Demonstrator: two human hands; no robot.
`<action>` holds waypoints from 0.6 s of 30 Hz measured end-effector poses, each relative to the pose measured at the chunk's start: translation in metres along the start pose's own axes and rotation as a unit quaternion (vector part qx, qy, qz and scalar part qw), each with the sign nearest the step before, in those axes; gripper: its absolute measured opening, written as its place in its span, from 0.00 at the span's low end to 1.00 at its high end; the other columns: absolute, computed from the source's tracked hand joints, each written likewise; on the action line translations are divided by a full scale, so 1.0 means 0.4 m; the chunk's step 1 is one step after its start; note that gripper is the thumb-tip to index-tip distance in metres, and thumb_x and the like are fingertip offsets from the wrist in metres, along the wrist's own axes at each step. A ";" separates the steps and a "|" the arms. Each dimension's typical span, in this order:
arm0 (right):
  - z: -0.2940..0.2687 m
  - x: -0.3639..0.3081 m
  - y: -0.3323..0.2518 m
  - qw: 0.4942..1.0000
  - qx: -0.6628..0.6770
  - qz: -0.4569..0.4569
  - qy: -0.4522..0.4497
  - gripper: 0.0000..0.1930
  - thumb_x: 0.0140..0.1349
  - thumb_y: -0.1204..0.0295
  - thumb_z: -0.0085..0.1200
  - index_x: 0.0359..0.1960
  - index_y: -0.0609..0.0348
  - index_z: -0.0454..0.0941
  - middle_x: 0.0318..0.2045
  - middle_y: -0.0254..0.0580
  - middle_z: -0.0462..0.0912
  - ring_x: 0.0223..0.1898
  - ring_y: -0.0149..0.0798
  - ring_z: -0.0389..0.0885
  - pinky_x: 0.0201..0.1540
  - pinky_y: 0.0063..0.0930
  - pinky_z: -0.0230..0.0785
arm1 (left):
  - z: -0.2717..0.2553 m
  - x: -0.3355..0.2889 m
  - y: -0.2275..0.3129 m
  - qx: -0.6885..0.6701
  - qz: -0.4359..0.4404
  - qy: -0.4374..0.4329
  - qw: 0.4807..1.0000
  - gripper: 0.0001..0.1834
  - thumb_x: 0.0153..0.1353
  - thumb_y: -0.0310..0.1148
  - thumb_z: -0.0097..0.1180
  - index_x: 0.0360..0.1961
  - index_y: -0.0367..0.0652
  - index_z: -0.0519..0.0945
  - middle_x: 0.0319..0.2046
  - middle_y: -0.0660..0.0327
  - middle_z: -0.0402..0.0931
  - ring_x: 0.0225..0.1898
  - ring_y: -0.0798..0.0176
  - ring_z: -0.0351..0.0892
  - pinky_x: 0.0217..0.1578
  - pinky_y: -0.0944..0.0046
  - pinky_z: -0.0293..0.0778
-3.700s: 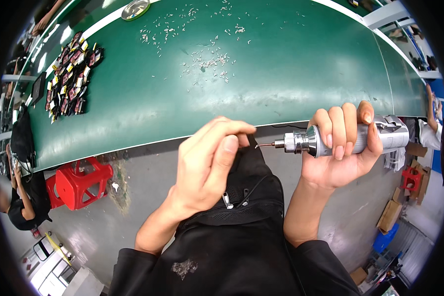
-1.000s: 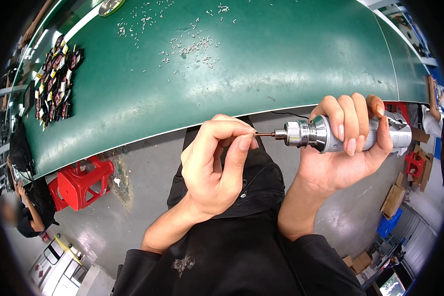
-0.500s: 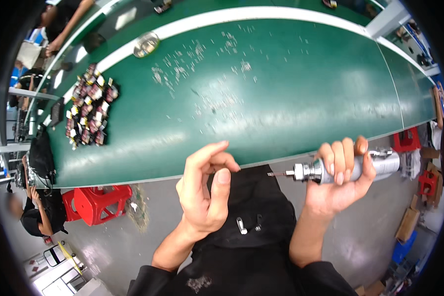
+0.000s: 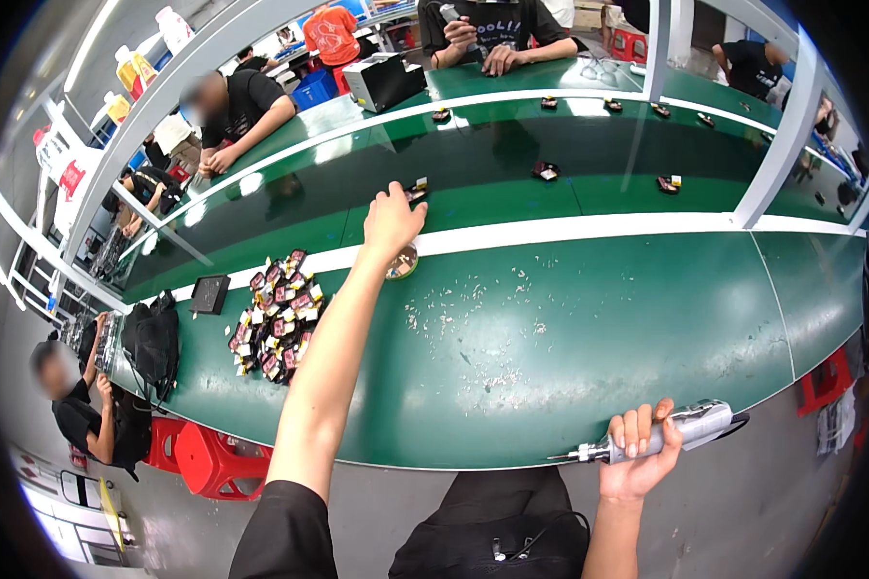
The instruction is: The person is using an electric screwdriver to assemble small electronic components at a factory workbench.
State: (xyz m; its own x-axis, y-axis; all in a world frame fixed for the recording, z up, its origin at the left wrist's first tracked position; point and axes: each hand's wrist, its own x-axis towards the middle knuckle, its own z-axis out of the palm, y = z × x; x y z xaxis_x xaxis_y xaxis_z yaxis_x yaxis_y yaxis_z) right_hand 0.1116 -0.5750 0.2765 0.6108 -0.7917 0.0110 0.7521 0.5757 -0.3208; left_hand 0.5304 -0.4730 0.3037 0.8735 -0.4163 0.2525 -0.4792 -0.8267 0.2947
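From where I stand, the person's left arm is stretched right across the green bench (image 4: 647, 338), and the left hand (image 4: 394, 224) is beyond the white rail (image 4: 570, 225), over the dark green far lane (image 4: 473, 164). Its fingers point forward and lie close together at the near side of a small black unit (image 4: 418, 188) with a pale tab; the back of the hand hides the fingertips, so I can't tell whether they grip it or merely touch it. Just below that wrist sits a round dish (image 4: 415, 261), partly covered by the arm. The right hand (image 4: 639, 454) is clamped around a grey power screwdriver (image 4: 700, 425), fingers curled over the body and thumb against it, the tool held nearly level at the bench's near edge with its thin bit (image 4: 560, 456) pointing left. Small pale pieces (image 4: 497, 372) lie scattered over the middle of the bench, well apart from both hands. Left of the outstretched forearm is a heap of similar black units (image 4: 277, 318), and beyond it a black tray (image 4: 210, 294).
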 end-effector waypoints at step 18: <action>-0.018 0.006 -0.022 0.998 -0.008 0.041 -0.054 0.05 0.64 0.68 0.44 0.34 0.55 0.65 0.14 0.30 0.60 0.15 0.27 0.60 0.25 0.25 0.58 | -0.130 -0.380 0.156 -0.156 0.312 -0.001 0.937 0.21 0.53 0.24 0.60 0.50 0.37 0.74 0.42 0.50 0.75 0.42 0.49 0.75 0.43 0.60 0.73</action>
State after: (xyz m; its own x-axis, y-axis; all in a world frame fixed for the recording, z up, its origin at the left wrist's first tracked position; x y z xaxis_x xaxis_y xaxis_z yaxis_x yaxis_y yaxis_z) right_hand 0.1048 -0.5833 0.2723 0.6945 -0.7144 0.0856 0.6943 0.6342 -0.3402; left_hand 0.3632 -0.4415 0.3315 0.4139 -0.7829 0.4645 -0.8990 -0.2711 0.3441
